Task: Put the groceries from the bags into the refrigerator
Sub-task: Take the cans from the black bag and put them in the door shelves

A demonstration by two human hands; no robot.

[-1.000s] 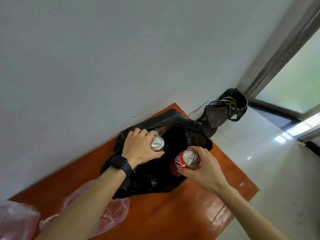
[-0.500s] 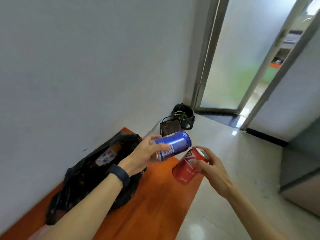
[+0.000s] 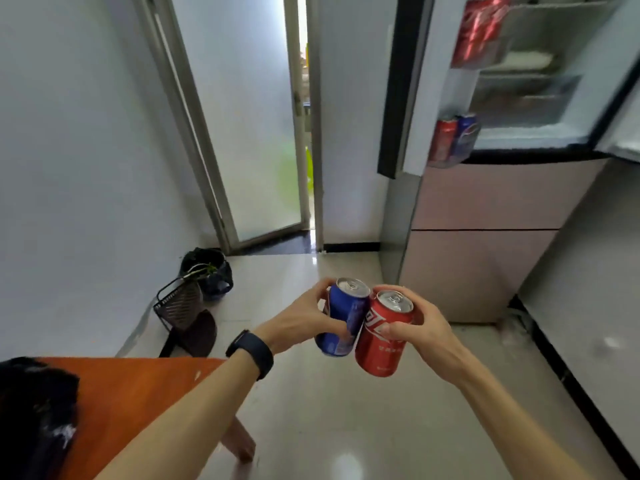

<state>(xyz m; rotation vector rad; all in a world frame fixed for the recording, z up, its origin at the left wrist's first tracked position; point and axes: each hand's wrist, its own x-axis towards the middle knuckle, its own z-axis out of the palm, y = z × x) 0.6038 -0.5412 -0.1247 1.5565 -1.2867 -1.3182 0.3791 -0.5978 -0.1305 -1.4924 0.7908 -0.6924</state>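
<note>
Both hands loaded. My left hand (image 3: 304,318) is wrapped round the blue can (image 3: 343,320), fingers (image 3: 332,332) curled over the front of the body, thumb side behind. My right hand (image 3: 420,329) has the red can (image 3: 382,336), fingers closed round its right side, thumb across the label. Both cans are held out in front of me over the floor, tilted a bit, tops up, shoulders touching each other.

The refrigerator (image 3: 485,216) is ahead on the right, upper door (image 3: 408,81) swung open. The door's lower rack (image 3: 452,142) already holds a red and a blue can side by side; the higher rack has red packaging, too blurred to read. Inner shelves look partly free, but detail is smeared.

Handling, my read: full unopened cans, so moderately heavy for their bulk, rigid walls, smooth painted metal. Could be slick if condensation forms. Mid-body wrap is the right hold; rims are poor purchase. Denting risk is low unless they knock hard, and they're already in contact, so separate them before placing.

Next move probably: step in, set one can at a time upright in the door rack next to the pair there. One-handed placement should be fine.

The black bag (image 3: 34,407) sits on the orange table (image 3: 138,386) at lower left; can't tell what's left inside.
</note>
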